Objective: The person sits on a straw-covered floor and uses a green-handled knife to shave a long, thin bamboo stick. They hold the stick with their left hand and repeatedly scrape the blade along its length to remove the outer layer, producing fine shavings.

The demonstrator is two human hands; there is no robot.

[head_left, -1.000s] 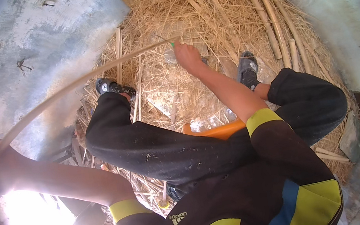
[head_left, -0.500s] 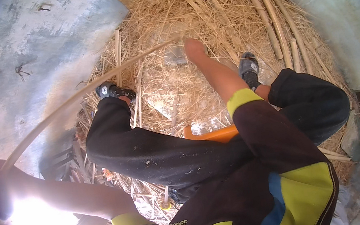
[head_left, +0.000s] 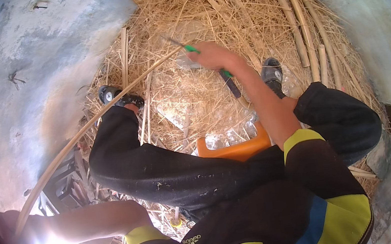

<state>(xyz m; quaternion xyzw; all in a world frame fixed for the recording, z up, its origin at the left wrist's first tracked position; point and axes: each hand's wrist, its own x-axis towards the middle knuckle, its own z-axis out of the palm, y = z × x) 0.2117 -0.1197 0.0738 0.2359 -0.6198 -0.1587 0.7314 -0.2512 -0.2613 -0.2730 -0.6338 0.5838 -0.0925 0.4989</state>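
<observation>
A long pale strip of split cane or bamboo (head_left: 96, 117) slants from the lower left to the middle of the view. My left hand (head_left: 11, 235) is closed around its near end, dark against bright glare. At the far end my right hand (head_left: 212, 56) is closed on a green-handled tool (head_left: 191, 48) with a thin, blurred blade. The strip's tip lies beside this blade; whether they touch I cannot tell. Below my right hand a dark, green-topped shaft (head_left: 231, 84) shows; whether it belongs to the same tool is unclear.
Straw-like shavings (head_left: 164, 15) cover the floor between my feet. Several poles (head_left: 296, 21) lie along the right wall. An orange plastic stool or seat edge (head_left: 237, 150) shows between my legs. A pale wall (head_left: 20, 97) rises at the left, and a stone (head_left: 381, 154) lies at the right.
My right hand has turned, and the green-handled tool now shows in it. My left hand has moved slightly down and right, and the strip has shifted with it.
</observation>
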